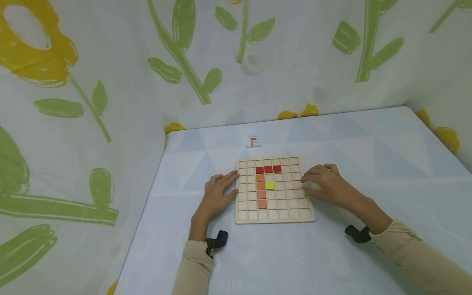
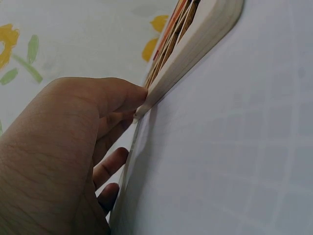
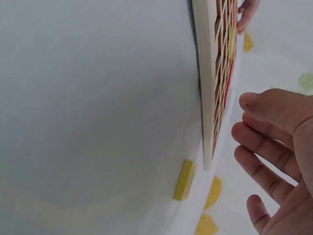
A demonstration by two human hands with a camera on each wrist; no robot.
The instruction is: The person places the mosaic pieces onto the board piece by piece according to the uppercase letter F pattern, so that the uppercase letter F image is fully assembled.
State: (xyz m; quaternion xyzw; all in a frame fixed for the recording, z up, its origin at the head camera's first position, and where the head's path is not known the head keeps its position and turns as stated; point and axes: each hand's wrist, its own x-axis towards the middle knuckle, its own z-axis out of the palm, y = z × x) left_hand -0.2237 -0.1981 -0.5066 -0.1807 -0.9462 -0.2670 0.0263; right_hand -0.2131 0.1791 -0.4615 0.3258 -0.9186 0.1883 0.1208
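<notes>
A wooden grid board (image 1: 274, 221) lies flat with colored square tiles in its cells. A row of red tiles (image 1: 268, 169) runs near the far side, a column of orange tiles (image 1: 261, 194) comes down below it, and one yellow tile (image 1: 270, 185) sits to the column's right. My left hand (image 1: 215, 196) rests against the board's left edge, fingers extended, thumb tip at the rim (image 2: 161, 88). Over the board's right edge hovers my right hand (image 1: 330, 186), fingers spread and empty in the right wrist view. A loose yellow block (image 3: 185, 179) lies beside the board, partly covered by that hand in the head view.
A small pattern card (image 1: 253, 141) with a matching colored grid lies beyond the board. The table (image 1: 368, 147) has a pale triangle-patterned cover and ends at a cloth backdrop (image 1: 287, 73) with printed leaves. Black wrist devices (image 1: 217, 239) sit on both forearms.
</notes>
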